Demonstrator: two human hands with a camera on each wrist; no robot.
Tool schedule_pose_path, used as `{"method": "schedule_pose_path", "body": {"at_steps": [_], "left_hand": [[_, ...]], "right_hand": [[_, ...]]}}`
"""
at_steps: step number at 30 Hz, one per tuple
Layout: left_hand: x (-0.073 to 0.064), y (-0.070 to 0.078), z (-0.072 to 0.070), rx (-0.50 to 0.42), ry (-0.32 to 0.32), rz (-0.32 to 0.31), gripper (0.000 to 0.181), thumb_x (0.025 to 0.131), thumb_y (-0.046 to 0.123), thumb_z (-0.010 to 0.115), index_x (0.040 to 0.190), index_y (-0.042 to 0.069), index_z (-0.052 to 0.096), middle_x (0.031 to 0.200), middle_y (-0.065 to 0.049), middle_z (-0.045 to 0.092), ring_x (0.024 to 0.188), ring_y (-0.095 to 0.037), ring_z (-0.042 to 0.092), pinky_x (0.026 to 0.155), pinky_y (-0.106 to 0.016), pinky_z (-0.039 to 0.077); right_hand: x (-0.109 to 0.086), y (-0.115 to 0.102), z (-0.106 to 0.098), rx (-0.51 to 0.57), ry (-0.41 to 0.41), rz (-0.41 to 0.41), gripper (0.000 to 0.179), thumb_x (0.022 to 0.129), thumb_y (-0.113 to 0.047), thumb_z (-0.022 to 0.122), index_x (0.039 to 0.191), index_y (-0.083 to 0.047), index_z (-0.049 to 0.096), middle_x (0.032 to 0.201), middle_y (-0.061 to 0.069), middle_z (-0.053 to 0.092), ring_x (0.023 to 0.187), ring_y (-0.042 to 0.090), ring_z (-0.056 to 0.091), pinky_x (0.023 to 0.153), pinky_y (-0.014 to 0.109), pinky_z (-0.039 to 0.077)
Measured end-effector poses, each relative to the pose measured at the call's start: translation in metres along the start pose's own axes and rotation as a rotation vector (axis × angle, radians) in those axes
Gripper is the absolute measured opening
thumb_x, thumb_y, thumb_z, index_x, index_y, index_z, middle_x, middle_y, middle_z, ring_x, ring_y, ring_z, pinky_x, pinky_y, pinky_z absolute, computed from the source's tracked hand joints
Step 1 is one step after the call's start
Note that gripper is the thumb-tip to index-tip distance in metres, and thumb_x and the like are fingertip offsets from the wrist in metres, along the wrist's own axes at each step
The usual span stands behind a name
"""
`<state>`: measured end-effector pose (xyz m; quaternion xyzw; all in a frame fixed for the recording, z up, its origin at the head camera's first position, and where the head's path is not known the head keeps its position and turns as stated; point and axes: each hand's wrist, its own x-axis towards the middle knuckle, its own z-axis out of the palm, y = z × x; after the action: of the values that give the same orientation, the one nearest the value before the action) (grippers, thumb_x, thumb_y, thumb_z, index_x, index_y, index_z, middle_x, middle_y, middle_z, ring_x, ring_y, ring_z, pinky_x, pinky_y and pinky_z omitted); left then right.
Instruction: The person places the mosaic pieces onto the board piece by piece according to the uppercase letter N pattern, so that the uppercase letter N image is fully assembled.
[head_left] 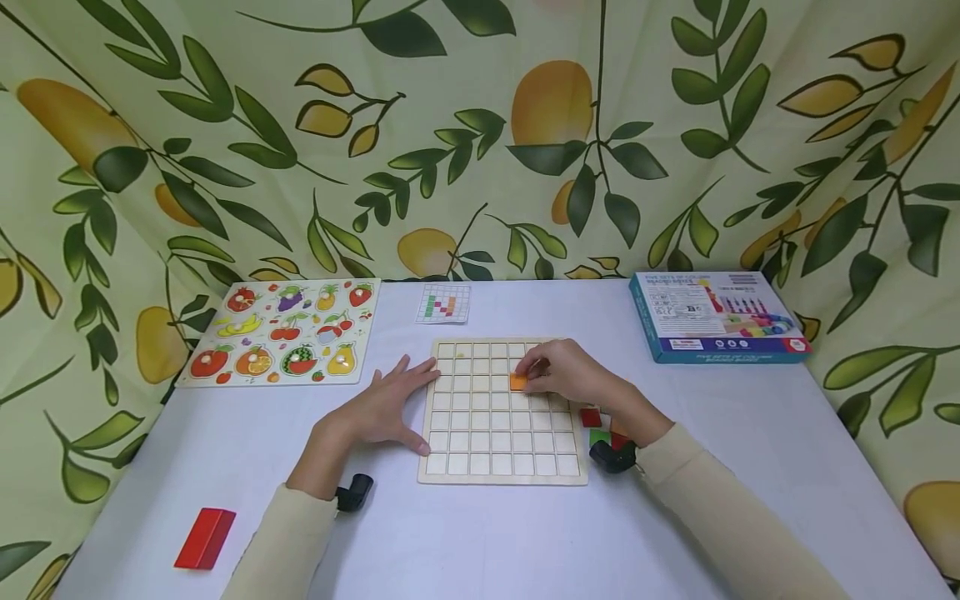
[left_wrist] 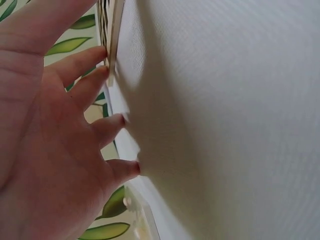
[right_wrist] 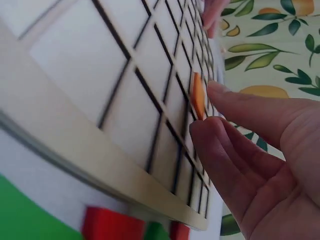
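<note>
A wooden grid board (head_left: 491, 421) with white square cells lies flat on the table. My right hand (head_left: 570, 375) is over its upper right part, pinching an orange square tile (head_left: 517, 382) at the grid; the right wrist view shows the tile (right_wrist: 198, 96) tilted at the fingertips. With fingers spread, my left hand (head_left: 381, 406) rests at the board's left edge, thumb at the lower left side and index finger near the upper left. In the left wrist view two fingertips (left_wrist: 102, 70) meet the board's edge. Beside the board's right edge, partly under my right wrist, lie red tiles (head_left: 591, 417) and a green tile (head_left: 599, 437).
A small pattern card (head_left: 442, 304) with coloured squares lies behind the board. The fruit picture board (head_left: 281, 333) is at back left, a boxed bead set (head_left: 716, 317) at back right. A red block (head_left: 205, 539) sits at front left. Patterned cloth (head_left: 480, 150) hangs behind the table.
</note>
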<state>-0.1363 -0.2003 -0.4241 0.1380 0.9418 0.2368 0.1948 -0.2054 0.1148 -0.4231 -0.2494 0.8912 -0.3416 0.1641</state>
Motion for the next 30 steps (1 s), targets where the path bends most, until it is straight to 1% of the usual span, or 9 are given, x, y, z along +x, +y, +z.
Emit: {"method": "schedule_pose_path", "body": {"at_steps": [3,8,14,15,18,22,24,26,30], "left_hand": [[0.000,0.000,-0.001,-0.004,0.002,0.001,0.114,0.061,0.040,0.097,0.158,0.023,0.039,0.173,0.005,0.022,0.163,-0.037,0.004,0.126,-0.071,0.005],[0.000,0.000,-0.002,-0.009,0.000,0.004,0.114,0.061,0.039,0.098,0.158,0.022,0.040,0.172,0.004,0.023,0.162,-0.038,0.004,0.126,-0.071,0.005],[0.000,-0.001,-0.001,-0.010,-0.004,0.010,0.114,0.061,0.039,0.098,0.158,0.022,0.040,0.172,0.003,0.023,0.162,-0.039,0.004,0.126,-0.072,0.005],[0.000,-0.001,-0.002,-0.010,-0.006,0.011,0.114,0.061,0.039,0.098,0.158,0.022,0.040,0.172,0.003,0.023,0.162,-0.038,0.004,0.126,-0.072,0.005],[0.001,-0.001,-0.002,-0.009,-0.010,0.014,0.113,0.062,0.039,0.098,0.158,0.021,0.040,0.173,0.002,0.023,0.162,-0.039,0.004,0.126,-0.072,0.005],[0.000,-0.001,-0.003,-0.008,-0.014,0.014,0.113,0.062,0.039,0.097,0.158,0.021,0.040,0.173,0.002,0.023,0.162,-0.038,0.003,0.126,-0.071,0.004],[0.001,-0.001,-0.003,-0.008,-0.013,0.015,0.113,0.062,0.039,0.097,0.158,0.021,0.040,0.173,0.002,0.023,0.162,-0.039,0.003,0.126,-0.071,0.004],[0.001,-0.001,-0.002,-0.009,-0.014,0.016,0.114,0.062,0.038,0.097,0.158,0.021,0.040,0.173,0.002,0.022,0.162,-0.039,0.003,0.126,-0.071,0.004],[0.000,-0.001,-0.001,-0.011,-0.013,0.016,0.114,0.062,0.038,0.098,0.158,0.020,0.039,0.173,0.003,0.022,0.162,-0.038,0.002,0.126,-0.072,0.003]], "right_hand": [[-0.002,-0.004,-0.013,-0.019,0.010,-0.003,0.026,0.088,-0.012,0.080,0.114,-0.010,0.076,0.108,0.006,0.076,0.096,0.017,0.068,0.080,0.025,0.058],[-0.010,-0.006,-0.037,-0.053,0.042,-0.004,0.035,0.090,-0.015,0.078,0.124,-0.009,0.073,0.118,0.010,0.075,0.107,0.024,0.067,0.081,0.030,0.060],[-0.028,0.007,-0.056,-0.053,0.074,0.011,0.036,0.090,-0.012,0.077,0.125,-0.009,0.072,0.122,0.013,0.073,0.111,0.028,0.066,0.089,0.041,0.064],[-0.031,0.011,-0.057,-0.049,0.076,0.016,0.036,0.090,-0.011,0.077,0.125,-0.009,0.071,0.123,0.013,0.072,0.113,0.029,0.065,0.092,0.043,0.063],[-0.040,0.021,-0.061,-0.037,0.062,0.045,0.037,0.091,-0.013,0.076,0.127,-0.008,0.070,0.125,0.014,0.071,0.117,0.031,0.064,0.095,0.045,0.062],[-0.052,0.034,-0.063,0.004,0.024,0.102,0.038,0.092,-0.018,0.076,0.129,-0.011,0.069,0.132,0.014,0.068,0.122,0.033,0.062,0.096,0.044,0.062],[-0.057,0.039,-0.063,0.024,0.017,0.116,0.039,0.092,-0.019,0.075,0.130,-0.012,0.069,0.135,0.014,0.066,0.125,0.034,0.061,0.097,0.045,0.061],[-0.062,0.044,-0.063,0.036,0.023,0.120,0.039,0.092,-0.019,0.075,0.130,-0.013,0.068,0.137,0.014,0.066,0.127,0.034,0.060,0.099,0.047,0.060],[-0.072,0.052,-0.065,0.046,0.041,0.099,0.039,0.092,-0.018,0.076,0.129,-0.012,0.069,0.137,0.013,0.066,0.130,0.035,0.059,0.102,0.051,0.058]]}}
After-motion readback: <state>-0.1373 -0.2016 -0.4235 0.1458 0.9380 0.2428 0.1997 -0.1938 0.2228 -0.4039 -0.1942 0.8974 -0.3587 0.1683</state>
